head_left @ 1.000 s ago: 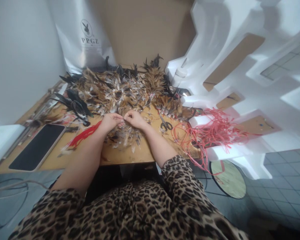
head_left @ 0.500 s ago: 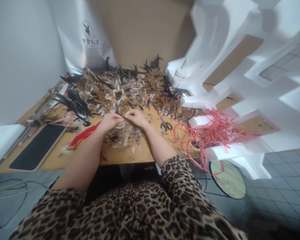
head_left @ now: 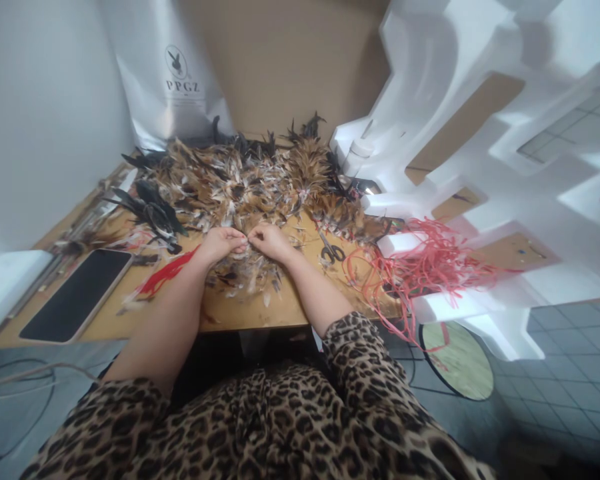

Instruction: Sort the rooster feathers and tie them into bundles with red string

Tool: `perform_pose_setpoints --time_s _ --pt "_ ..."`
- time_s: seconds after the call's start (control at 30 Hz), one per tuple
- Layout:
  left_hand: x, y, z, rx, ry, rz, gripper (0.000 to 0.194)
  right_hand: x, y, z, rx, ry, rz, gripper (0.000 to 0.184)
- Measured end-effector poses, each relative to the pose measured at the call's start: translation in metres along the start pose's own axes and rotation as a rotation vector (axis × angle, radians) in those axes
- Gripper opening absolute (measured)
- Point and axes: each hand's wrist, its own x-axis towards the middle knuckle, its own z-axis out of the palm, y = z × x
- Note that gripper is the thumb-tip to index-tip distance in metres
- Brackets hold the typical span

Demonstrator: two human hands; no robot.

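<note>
Over the front of the feather pile, my left hand point(head_left: 223, 244) is closed in a pinch, thumb against the fingertips. My right hand point(head_left: 270, 241) pinches just beside it, and the fingertips of both nearly touch. Whatever is between them is too small or hidden to make out. Brown and white feathers point(head_left: 235, 190) are heaped right behind the hands. Loose pale feathers point(head_left: 253, 277) lie below them on the wooden table point(head_left: 240, 317). Black scissors point(head_left: 333, 251) rest to the right of my right hand. Red strips point(head_left: 165, 275) lie by my left forearm.
A phone point(head_left: 77, 295) and a white box point(head_left: 10, 290) are at the left. Long dark feathers point(head_left: 153, 210) lie left of the pile. Tangled pink-red string point(head_left: 430, 263) hangs over white foam point(head_left: 447, 300) at right. A silver bag point(head_left: 180, 113) stands behind.
My right hand's fingertips have come slightly left, closing the small gap to my left hand's fingertips. The left hand stays almost in place, and the things on the table look the same.
</note>
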Motion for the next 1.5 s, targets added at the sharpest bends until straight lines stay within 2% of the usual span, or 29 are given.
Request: perform_pose_setpoints --time_s 0.37,0.63,0.87,1.0,1.17,1.5 --pt "-0.002 0.003 0.000 -0.006 -0.003 -0.010 0.032 0.000 0.001 0.000 0.102 0.012 0.044 0.016" --pt "-0.002 0.004 0.001 -0.006 0.003 -0.021 0.032 0.000 -0.003 -0.003 0.002 -0.020 0.011 0.013" --pt "-0.002 0.004 -0.001 -0.032 0.007 -0.021 0.032 0.000 -0.003 -0.005 0.056 -0.037 0.057 0.013" --pt "-0.002 0.004 -0.001 -0.029 0.004 -0.020 0.032 -0.001 -0.004 -0.004 0.048 -0.035 0.060 0.017" --pt "-0.003 0.005 -0.001 -0.014 0.010 -0.012 0.033 -0.002 -0.007 -0.004 0.003 -0.023 0.042 0.013" --pt "-0.001 0.003 -0.002 -0.028 0.030 -0.030 0.029 -0.002 -0.010 -0.007 0.052 -0.075 0.057 0.014"
